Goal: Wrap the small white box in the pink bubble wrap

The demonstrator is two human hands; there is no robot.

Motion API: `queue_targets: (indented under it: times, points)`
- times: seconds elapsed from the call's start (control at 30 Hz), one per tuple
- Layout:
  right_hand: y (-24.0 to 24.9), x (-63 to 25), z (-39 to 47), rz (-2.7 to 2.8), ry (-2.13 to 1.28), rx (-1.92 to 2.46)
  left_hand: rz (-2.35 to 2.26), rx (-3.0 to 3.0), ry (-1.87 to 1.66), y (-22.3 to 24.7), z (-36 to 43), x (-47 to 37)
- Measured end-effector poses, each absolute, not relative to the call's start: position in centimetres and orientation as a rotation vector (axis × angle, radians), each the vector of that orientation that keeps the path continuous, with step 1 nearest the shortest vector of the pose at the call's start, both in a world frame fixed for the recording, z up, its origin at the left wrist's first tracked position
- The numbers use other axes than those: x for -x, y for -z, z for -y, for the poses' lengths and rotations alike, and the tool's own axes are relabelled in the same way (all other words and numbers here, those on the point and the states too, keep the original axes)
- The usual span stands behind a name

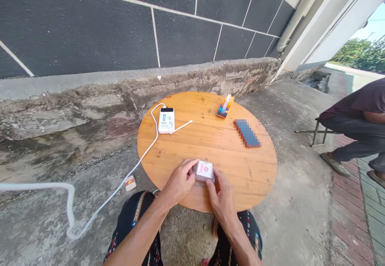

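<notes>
A small white block with red print on top [205, 169], which looks like a deck of playing cards, lies at the near part of the round wooden table [168, 166]. My left hand [179, 181] is closed on its left side, thumb and fingers against the edge. From the right, my right hand [221, 192] grips the other side, thumb at the near corner. The lower sides of the deck are partly covered by my fingers.
On the table are a white power bank [166, 121] with white cables, an orange tape dispenser [225, 106] and a phone [247, 133]. A small box [130, 183] lies on the ground. A seated person [357, 117] is at the right. A dark wall [120, 29] stands behind.
</notes>
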State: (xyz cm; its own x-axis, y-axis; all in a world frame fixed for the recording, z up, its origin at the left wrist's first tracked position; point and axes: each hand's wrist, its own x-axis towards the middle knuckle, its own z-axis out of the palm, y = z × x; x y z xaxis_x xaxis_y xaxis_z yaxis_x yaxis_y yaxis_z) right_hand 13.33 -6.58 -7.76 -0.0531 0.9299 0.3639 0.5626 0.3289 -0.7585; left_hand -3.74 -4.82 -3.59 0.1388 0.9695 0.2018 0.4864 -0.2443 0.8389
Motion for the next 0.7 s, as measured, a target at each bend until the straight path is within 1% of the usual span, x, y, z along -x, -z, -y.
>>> queue_targets:
  times: [0.33, 0.57, 0.7]
  points:
    - [8.0, -15.4, 8.1, 1.69, -0.6, 1.364, -1.501, -1.712, -1.041, 3.4, 6.7, 4.2]
    - [7.7, -14.3, 6.0, 1.748, -0.407, 1.474, -1.465, -1.813, -1.106, 4.0, 4.2, 2.3]
    - [7.9, -14.8, 5.8, 1.748, -0.39, 1.45, -1.442, -1.892, -1.133, 4.1, 3.0, 2.5]
